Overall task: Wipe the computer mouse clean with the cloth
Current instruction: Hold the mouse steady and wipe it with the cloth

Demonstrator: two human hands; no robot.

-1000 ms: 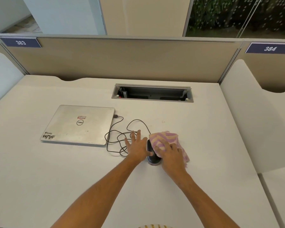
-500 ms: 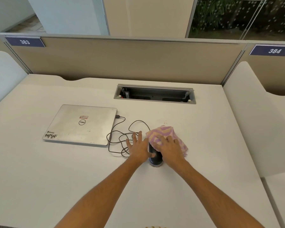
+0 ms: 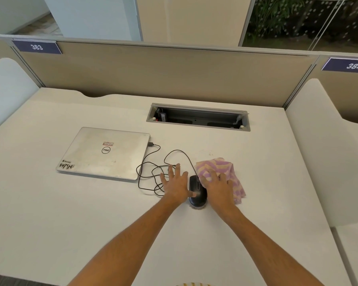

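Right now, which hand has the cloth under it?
The right hand, pressing the pink-and-yellow cloth beside the mouse; the left hand is bare, spread flat with only its thumb on the mouse.

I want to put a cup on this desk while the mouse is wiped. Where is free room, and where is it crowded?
Free: the desk strip between the laptop and the near edge, left of the left arm; also the patch between the cloth and the right side panel. Crowded: between laptop and mouse, where cable loops lie around the left hand.

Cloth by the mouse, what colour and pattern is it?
The cloth has lilac and cream zigzag stripes, seen best in the head view.
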